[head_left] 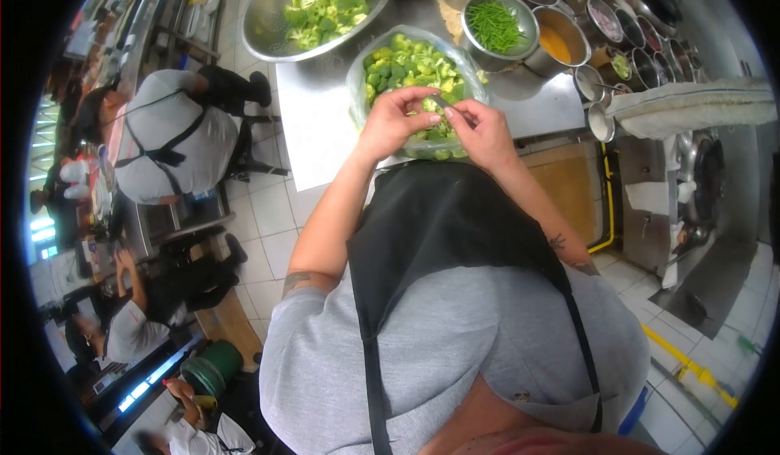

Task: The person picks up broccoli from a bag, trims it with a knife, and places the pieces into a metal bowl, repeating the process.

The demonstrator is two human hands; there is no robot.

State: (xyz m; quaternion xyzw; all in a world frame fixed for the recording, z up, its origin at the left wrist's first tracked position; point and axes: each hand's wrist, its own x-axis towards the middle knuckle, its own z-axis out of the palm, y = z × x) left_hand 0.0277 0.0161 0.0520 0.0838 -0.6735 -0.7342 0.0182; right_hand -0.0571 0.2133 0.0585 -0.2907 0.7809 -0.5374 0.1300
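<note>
A clear plastic bag (479, 89) full of cut broccoli (404, 61) stands open on the metal table in front of me. Over its near side both my hands meet. My left hand (396, 123) is closed, thumb and fingers pinching a broccoli floret (433, 112). My right hand (484, 134) is closed around a small knife (439, 101); only a short dark-grey part of it shows between the hands, and its handle is hidden in my fingers. Behind the bag to the left, a large metal colander (264, 26) holds more broccoli florets.
A metal bowl of green beans (496, 26) and a pot of orange liquid (555, 45) stand at the back right. Further right are several pans and a cloth-covered bar (695, 107). Several people work at left, one in a grey shirt (158, 134) nearby.
</note>
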